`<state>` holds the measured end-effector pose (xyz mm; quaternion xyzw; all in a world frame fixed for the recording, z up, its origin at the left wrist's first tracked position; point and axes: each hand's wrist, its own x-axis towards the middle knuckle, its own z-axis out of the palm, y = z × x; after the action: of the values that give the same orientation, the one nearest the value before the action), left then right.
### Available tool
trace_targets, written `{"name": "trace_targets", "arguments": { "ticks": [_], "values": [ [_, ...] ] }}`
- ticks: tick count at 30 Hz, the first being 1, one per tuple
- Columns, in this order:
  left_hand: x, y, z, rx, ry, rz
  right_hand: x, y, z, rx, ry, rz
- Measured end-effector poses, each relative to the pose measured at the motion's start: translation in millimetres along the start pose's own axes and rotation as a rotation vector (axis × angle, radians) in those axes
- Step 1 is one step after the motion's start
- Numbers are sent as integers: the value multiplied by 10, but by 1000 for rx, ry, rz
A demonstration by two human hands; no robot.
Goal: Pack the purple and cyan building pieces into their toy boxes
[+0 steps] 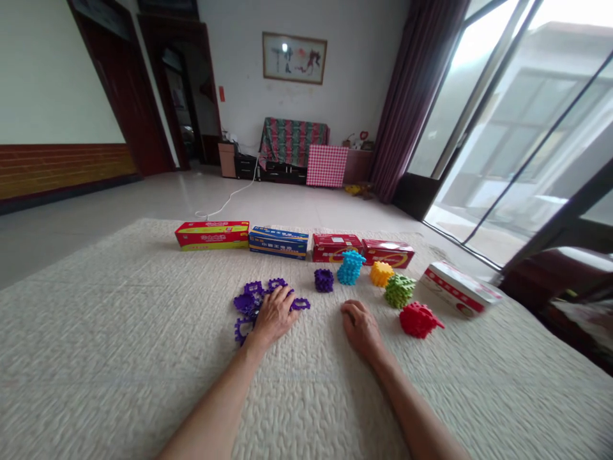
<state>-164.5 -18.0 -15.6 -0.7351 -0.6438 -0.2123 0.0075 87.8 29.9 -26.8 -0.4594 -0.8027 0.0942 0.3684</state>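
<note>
My left hand lies palm down over a loose spread of flat purple interlocking puzzle pieces. Its fingers are stretched out and slightly apart, touching the pieces beneath; part of the spread is hidden under them. My right hand rests on the cream quilted cover with its fingers curled in, and nothing shows in it. Beyond and between my hands sits an assembled purple puzzle cube. A stack of light-blue pieces stands close to that cube. To the right are yellow, green and red puzzle blocks.
Along the far side stand a red-and-yellow box, a blue box and two red boxes. A white-and-red box lies at the right on the quilted cover. Glass doors are at the right.
</note>
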Motion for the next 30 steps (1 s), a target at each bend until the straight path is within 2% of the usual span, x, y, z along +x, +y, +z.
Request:
{"name": "trace_targets", "arguments": {
  "ticks": [7, 13, 20, 23, 28, 30],
  "values": [
    [71, -30, 119, -19, 87, 32, -20, -1, 29, 0, 22, 15],
    [119, -24, 105, -103, 195, 93, -6, 52, 38, 46, 33, 40],
    [120, 147, 79, -120, 93, 133, -2, 57, 13, 77, 37, 33],
    [109, 171, 56, -85, 90, 119, -2, 69, 17, 78, 40, 23],
    [123, 127, 22, -8, 218, 35, -4, 88, 25, 83, 32, 22],
    [131, 126, 11, -24, 255, 41, -3, 86, 22, 84, 30, 23]
  ]
}}
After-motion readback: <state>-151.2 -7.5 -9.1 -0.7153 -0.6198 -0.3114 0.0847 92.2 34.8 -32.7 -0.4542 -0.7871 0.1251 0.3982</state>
